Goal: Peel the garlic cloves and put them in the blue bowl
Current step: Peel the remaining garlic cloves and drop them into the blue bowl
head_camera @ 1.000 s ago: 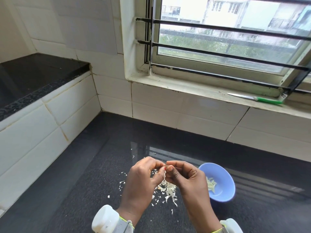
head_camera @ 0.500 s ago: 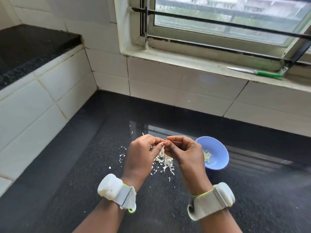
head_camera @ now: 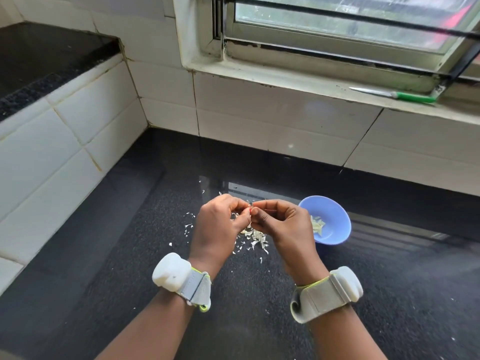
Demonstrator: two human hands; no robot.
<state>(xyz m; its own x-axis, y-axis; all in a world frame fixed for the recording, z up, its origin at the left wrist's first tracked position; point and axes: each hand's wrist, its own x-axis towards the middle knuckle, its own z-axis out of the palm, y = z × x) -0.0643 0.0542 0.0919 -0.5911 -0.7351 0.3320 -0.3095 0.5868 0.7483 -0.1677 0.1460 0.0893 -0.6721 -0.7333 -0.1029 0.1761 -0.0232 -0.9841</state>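
Black granite counter (head_camera: 389, 294), left of the blue bowl (head_camera: 335, 224): left hand (head_camera: 218, 227) and right hand (head_camera: 283, 224) pinch a mostly hidden garlic clove (head_camera: 250, 209) above peel scraps (head_camera: 255, 237); judged small, light, slippery, best gripped at its ends.

Both wrist bands (head_camera: 181, 280) have come into full view as the camera tilted down.

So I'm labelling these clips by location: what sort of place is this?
Most likely a home kitchen: a dark stone counter set into a white-tiled corner, a green-handled knife on the window sill, and garlic peels beside a blue bowl.
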